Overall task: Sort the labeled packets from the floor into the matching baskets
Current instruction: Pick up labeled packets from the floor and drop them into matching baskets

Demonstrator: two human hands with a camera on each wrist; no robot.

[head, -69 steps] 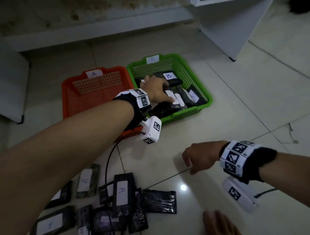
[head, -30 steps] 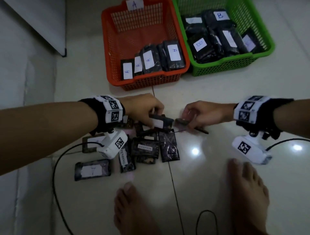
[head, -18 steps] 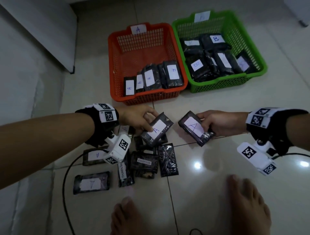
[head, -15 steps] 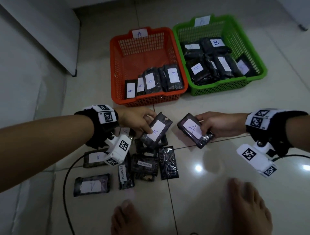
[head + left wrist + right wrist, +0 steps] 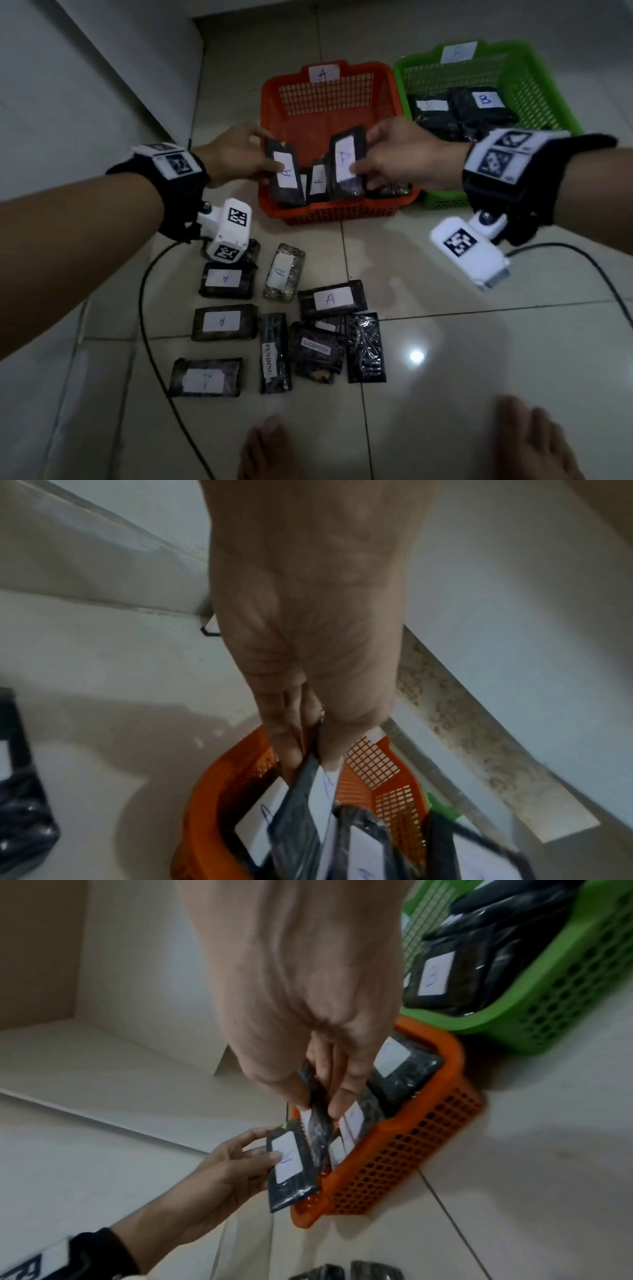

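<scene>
On the tiled floor [image 5: 445, 342], two A-labelled packets, one pinched in the left hand [image 5: 233, 154] and one in the right hand [image 5: 404, 154], are held over the orange A basket [image 5: 342, 212], where release seems due next.

Glossy pale tiled floor [image 5: 445, 325] reflecting a lamp, beside perhaps a white cabinet [image 5: 85, 85].

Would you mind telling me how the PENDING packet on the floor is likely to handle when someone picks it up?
The PENDING packet has a glossy, crinkled wrap, so it is probably a bit slippery. A similar packet stays straight while the left hand pinches one edge, so it is likely fairly stiff and light. It lies flat, so it shouldn't roll.
</scene>
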